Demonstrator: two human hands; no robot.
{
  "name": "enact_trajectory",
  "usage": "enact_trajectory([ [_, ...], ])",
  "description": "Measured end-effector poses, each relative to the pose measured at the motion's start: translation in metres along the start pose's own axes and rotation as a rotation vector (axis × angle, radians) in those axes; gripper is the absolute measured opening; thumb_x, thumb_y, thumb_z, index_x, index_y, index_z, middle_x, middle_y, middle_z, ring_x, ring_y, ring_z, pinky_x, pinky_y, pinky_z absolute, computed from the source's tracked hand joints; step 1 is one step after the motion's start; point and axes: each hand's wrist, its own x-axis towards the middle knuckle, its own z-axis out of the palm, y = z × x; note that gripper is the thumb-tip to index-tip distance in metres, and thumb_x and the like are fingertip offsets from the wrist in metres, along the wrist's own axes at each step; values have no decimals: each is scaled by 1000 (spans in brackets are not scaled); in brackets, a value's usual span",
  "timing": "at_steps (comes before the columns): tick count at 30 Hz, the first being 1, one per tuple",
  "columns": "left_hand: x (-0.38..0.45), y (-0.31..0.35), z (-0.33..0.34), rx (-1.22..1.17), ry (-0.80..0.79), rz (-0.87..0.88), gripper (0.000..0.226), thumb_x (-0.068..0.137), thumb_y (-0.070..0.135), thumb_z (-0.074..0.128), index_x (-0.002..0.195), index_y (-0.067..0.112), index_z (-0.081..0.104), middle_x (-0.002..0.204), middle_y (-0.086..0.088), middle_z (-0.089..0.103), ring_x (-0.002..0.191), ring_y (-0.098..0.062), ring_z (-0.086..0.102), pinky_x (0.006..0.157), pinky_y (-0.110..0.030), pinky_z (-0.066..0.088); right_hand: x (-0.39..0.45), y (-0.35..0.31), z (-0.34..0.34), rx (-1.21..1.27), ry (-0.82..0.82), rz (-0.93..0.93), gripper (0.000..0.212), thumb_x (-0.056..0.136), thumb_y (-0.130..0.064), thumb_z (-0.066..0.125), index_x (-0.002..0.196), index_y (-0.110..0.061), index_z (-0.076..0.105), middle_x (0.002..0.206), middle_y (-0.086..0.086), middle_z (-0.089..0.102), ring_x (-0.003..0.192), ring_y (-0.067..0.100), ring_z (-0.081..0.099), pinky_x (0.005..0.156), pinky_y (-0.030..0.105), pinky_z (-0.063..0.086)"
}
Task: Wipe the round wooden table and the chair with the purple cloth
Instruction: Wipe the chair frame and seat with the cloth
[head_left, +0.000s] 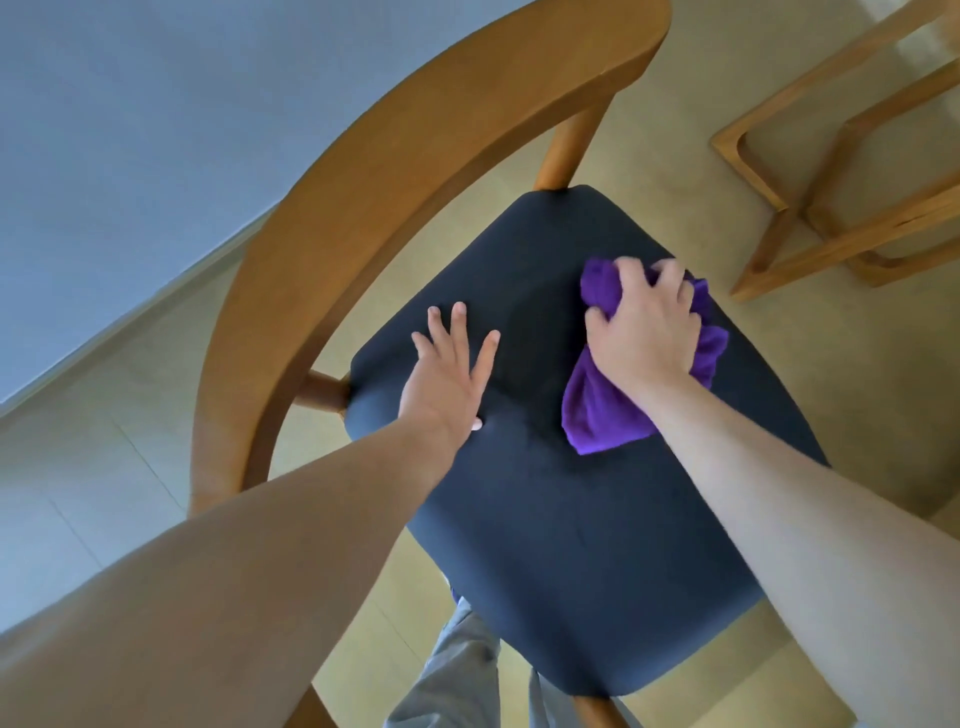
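Wooden chair (332, 218) w/ dark blue seat cushion (545, 519) fills the view as the left hand (447, 374) lies flat, fingers straight, on the cushion's left side, while the right hand (644, 332) grips the bunched purple cloth (597, 410) against the cushion's right side.

We see a plain grey-blue wall (130, 130) at upper left, meeting the floor along a pale skirting strip (119, 332). Floor (649, 156) is light beige tile with thin grout lines. Upper right: an angular light-wood furniture frame (831, 208) standing on it. Light is soft and even.
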Motion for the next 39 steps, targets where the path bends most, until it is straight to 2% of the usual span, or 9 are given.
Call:
enact_trajectory([
  [3, 1, 2, -5, 13, -13, -11, 95, 103, 62, 27, 153, 1, -24, 156, -46, -13, 146, -63, 9, 118, -54, 28, -2, -42, 9, 8, 2, 96, 57, 88, -46, 59, 139, -25, 43, 141, 17, 40, 120, 41, 47, 94, 52, 42],
  [10, -1, 13, -17, 78, -74, -32, 73, 110, 37, 30, 157, -6, -6, 157, -46, 1, 144, -63, 19, 116, -56, 33, -35, -45, 15, -116, -62, -600, 58, 88, -43, 59, 143, -25, 51, 133, 13, 50, 108, 38, 55, 82, 48, 45],
  [17, -7, 11, -15, 50, -2, -35, 86, 107, 32, 45, 154, -6, -17, 155, -48, -1, 144, -62, 19, 115, -51, 36, 48, -34, 1, 110, 74, 267, 49, 95, -38, 59, 142, -27, 50, 146, 14, 38, 132, 38, 40, 104, 53, 37],
  [19, -6, 11, -14, 45, -9, -34, 86, 105, 28, 45, 154, -6, -17, 156, -48, -2, 144, -62, 18, 115, -52, 36, 41, -61, 5, 126, 59, 312, 51, 94, -41, 56, 143, -28, 48, 149, 12, 37, 132, 38, 40, 103, 54, 37],
  [26, -2, 8, -14, 8, -30, -9, 76, 107, 31, 40, 158, -3, -5, 159, -42, 4, 145, -62, 17, 114, -55, 36, 3, -72, 12, -125, -69, -705, 58, 92, -36, 59, 149, -28, 46, 148, 7, 45, 122, 38, 48, 94, 51, 40],
  [30, -4, 10, -7, -51, -8, -22, 94, 102, 25, 52, 154, -3, -21, 155, -47, -9, 145, -63, 12, 111, -52, 39, 59, -36, 2, -60, 124, -97, 48, 90, -32, 62, 137, -26, 53, 141, 14, 45, 126, 42, 45, 101, 56, 39],
  [33, -3, 9, -4, -133, 15, -29, 98, 104, 36, 52, 154, 0, -24, 157, -44, -15, 148, -60, 5, 111, -51, 39, 84, -53, -5, 79, 47, 354, 46, 92, -39, 58, 134, -21, 55, 143, 15, 43, 131, 40, 41, 107, 55, 33],
  [35, -4, 7, -1, -163, 18, -35, 98, 105, 43, 49, 154, 2, -24, 157, -42, -17, 149, -59, 3, 112, -52, 37, 70, -80, -3, -13, -23, 171, 51, 92, -44, 56, 138, -24, 51, 144, 15, 43, 133, 41, 40, 105, 56, 34],
  [39, -4, 4, 1, -183, 5, -1, 90, 105, 42, 49, 158, 2, -11, 163, -36, -6, 149, -57, 1, 115, -55, 33, 11, -105, 11, -177, -55, -697, 50, 92, -48, 51, 138, -28, 52, 136, 10, 51, 117, 36, 50, 92, 50, 39],
])
